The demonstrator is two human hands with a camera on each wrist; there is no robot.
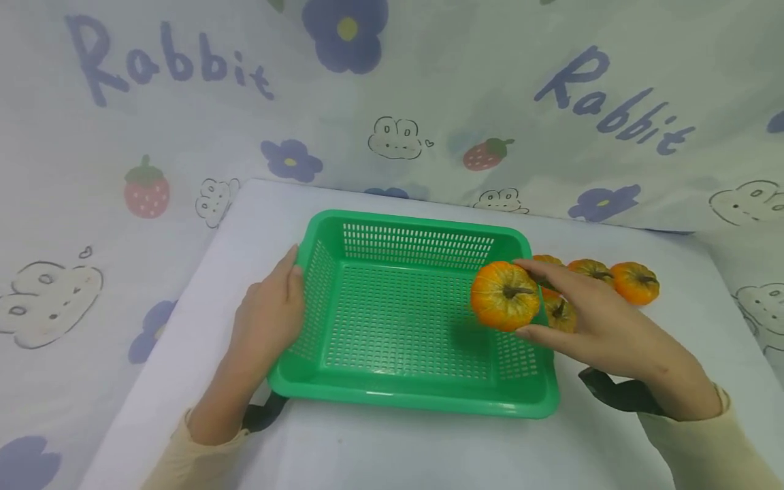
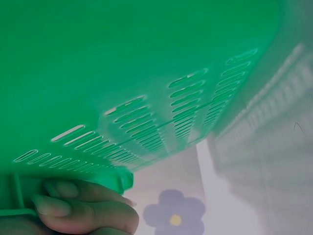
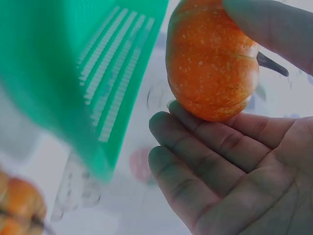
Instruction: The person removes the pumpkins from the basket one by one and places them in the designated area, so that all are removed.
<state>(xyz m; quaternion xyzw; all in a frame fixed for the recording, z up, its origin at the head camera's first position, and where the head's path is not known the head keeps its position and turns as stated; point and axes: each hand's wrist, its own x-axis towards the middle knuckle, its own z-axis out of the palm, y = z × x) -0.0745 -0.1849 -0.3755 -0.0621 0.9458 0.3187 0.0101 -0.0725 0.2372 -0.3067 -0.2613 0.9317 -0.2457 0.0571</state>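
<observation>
In the head view a green plastic basket (image 1: pixel 410 401) with slotted walls stands on the white table. My left hand (image 1: pixel 269 313) grips its left rim, and the left wrist view shows the fingers (image 2: pixel 93 210) curled under the rim. My right hand (image 1: pixel 600 320) pinches a small orange pumpkin (image 1: pixel 503 297) between thumb and fingers, over the basket's right end. In the right wrist view the same pumpkin (image 3: pixel 212 63) shows its dark stem, with the thumb on one side and the fingertips on the other.
Several more small pumpkins (image 1: pixel 635 282) lie on the table right of the basket, partly hidden behind my right hand. Behind the white table (image 1: pixel 380 456) hangs a cloth (image 1: pixel 441 88) printed with rabbits, flowers and strawberries.
</observation>
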